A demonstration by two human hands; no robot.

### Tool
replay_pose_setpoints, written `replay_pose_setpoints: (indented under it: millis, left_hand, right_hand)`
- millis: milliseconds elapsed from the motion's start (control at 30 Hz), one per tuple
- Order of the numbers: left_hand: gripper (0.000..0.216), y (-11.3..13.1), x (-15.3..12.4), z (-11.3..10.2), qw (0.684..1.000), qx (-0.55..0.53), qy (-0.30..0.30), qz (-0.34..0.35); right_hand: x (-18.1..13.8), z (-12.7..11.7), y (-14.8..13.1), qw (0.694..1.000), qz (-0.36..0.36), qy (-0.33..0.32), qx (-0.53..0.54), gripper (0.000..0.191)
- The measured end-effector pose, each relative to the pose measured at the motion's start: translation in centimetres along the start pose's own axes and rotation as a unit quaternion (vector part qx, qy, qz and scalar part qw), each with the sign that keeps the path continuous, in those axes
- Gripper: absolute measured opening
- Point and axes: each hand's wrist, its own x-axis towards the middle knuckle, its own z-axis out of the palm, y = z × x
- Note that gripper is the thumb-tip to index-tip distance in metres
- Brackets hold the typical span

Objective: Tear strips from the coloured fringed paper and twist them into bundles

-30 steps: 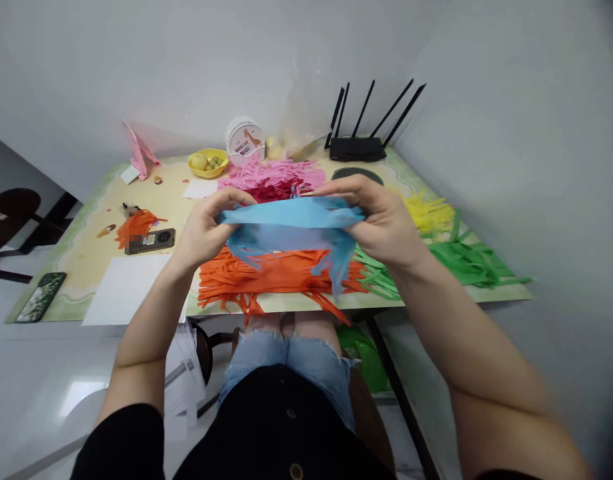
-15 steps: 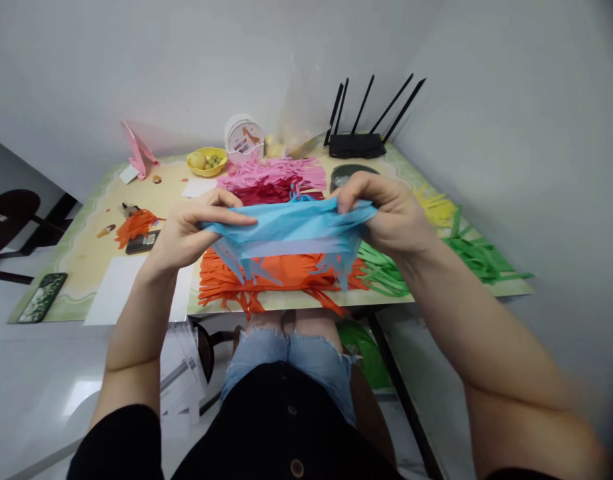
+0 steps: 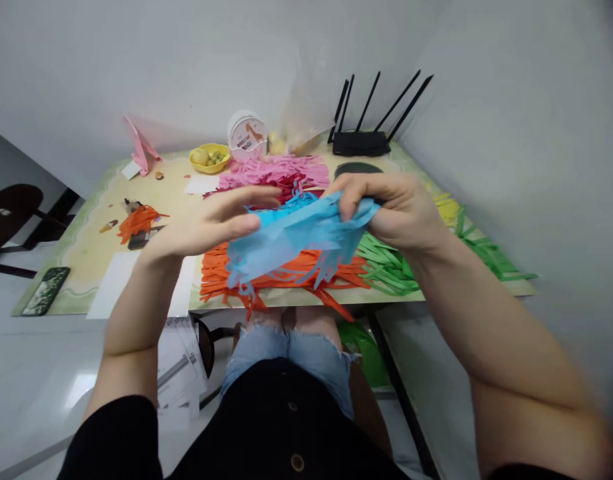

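Observation:
My right hand (image 3: 391,207) pinches one end of a sheet of blue tissue paper (image 3: 296,233) with fringed edges, held above the table. The sheet slants down to the left and is slightly blurred. At its other end my left hand (image 3: 216,220) is open, thumb and fingers apart, close to the paper. Below the sheet lies fringed orange paper (image 3: 219,273), partly covered by it. Green paper strips (image 3: 391,270) lie under my right hand. Beyond the blue sheet are pink fringed paper (image 3: 281,171) and dark red fringed paper (image 3: 286,191).
A black router (image 3: 361,143) with upright antennas stands at the back, near a white tub (image 3: 247,137) and a yellow bowl of fruit (image 3: 210,159). On the left are a phone (image 3: 46,291), white paper (image 3: 111,287) and an orange tassel bundle (image 3: 139,221). Yellow strips (image 3: 446,207) lie on the right.
My left hand has let go of its end of the blue tissue paper and opened. That end has dropped to a slant, while my right hand keeps its hold.

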Motion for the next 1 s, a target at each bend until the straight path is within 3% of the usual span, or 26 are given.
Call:
replay_pose_setpoints:
  millis: [133,200,267,300,367,433,500,600,667,867,1000]
  left_hand:
    - [0.038,0.3,1.5,1.7,0.994,0.057,-0.055,-0.071]
    - [0.036,0.3,1.7,1.8,0.995,0.068,-0.031,-0.069]
    - [0.031,0.1,1.7,1.5,0.994,0.089,-0.001,-0.066]
    - [0.028,0.1,1.7,1.3,0.992,0.103,0.008,-0.066]
    - [0.025,0.1,1.7,1.2,0.988,0.135,0.019,-0.067]
    - [0.022,0.3,1.9,1.4,0.984,0.165,0.024,-0.067]
    - [0.02,0.7,2.2,1.7,0.981,0.182,0.029,-0.06]
    - [0.019,1.1,2.4,2.1,0.98,0.189,0.038,-0.052]
    - [0.017,1.2,2.4,2.1,0.978,0.194,0.047,-0.053]
    - [0.026,1.1,1.9,1.7,0.976,0.197,0.074,-0.063]
    - [0.022,0.5,1.2,2.1,0.973,0.173,0.15,-0.044]
  right_hand:
    - [-0.1,-0.3,-0.4,1.0,-0.008,-0.005,-0.008,0.018]
    - [-0.2,-1.5,-0.6,0.999,-0.005,-0.033,-0.017,0.019]
    - [-0.2,-3.4,-1.2,0.994,0.006,-0.102,-0.039,0.013]
    - [-0.1,-4.4,-1.5,0.989,0.013,-0.142,-0.046,0.018]
    - [0.2,-5.7,-2.3,0.981,0.02,-0.191,-0.027,0.047]
    - [0.7,-5.5,-2.9,0.988,0.009,-0.155,-0.008,0.062]
    - [1.3,-4.0,-3.0,0.993,-0.018,-0.1,-0.058,0.065]
    - [2.2,-1.0,-2.4,0.977,-0.033,-0.123,-0.173,0.038]
    - [2.4,0.1,-2.0,0.971,-0.021,-0.149,-0.188,0.024]
    - [1.8,-0.2,-2.2,0.978,0.009,-0.087,-0.19,0.017]
    - [1.0,0.0,-2.3,0.986,0.022,-0.018,-0.166,0.016]
